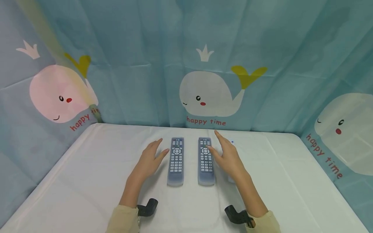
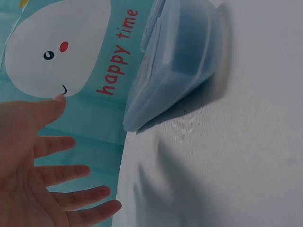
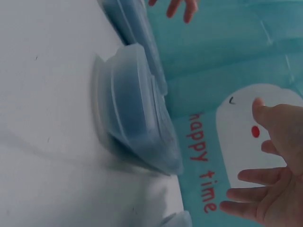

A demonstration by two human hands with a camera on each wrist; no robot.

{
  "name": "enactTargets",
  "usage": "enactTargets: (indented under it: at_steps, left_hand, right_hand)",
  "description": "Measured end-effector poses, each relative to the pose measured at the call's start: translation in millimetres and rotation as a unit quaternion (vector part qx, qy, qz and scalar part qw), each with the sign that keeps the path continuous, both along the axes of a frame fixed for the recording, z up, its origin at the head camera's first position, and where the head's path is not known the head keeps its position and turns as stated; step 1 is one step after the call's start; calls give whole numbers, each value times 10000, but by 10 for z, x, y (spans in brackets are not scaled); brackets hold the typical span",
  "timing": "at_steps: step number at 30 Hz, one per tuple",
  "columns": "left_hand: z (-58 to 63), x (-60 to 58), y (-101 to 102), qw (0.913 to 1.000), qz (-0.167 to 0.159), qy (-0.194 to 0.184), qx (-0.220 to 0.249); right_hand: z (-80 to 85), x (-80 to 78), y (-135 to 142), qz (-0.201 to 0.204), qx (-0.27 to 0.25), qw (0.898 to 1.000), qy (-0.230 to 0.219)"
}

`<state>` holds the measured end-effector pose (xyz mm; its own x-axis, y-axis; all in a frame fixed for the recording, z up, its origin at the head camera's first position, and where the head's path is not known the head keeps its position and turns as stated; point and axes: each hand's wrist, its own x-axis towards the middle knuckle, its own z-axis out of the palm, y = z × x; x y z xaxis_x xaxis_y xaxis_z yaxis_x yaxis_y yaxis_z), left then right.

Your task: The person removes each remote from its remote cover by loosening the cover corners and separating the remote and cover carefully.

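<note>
Two remote controls in translucent bluish covers lie side by side on a white-covered table, buttons up. Just left of the left remote control is my left hand, fingers extended and thumb spread, holding nothing. Over the right side of the right remote control reaches my right hand, its thumb overlapping the buttons in the head view. Its palm is bare in the right wrist view, with the fingers spread. Behind that hand and forearm lies a pale object, mostly hidden; a pale end shows low in the right wrist view.
A white cloth covers the table. Behind it and at both sides hangs a blue-green curtain with whale prints and "happy time" lettering. Each wrist carries a black camera mount, such as the left mount.
</note>
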<state>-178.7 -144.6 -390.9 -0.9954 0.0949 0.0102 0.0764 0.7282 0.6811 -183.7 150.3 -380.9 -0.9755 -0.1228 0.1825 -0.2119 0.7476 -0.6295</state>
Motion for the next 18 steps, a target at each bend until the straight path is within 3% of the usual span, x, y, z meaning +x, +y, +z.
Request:
enactTargets:
  at_steps: [7,18]
  left_hand:
    - [24,-46,94,9997,102,14,229]
    - [-48,-137,194,9993,172,-33,323]
  right_hand:
    - [26,-42,-150,136,-279,9995,65]
    - [32,-118,-408,175,-850,9962,-43]
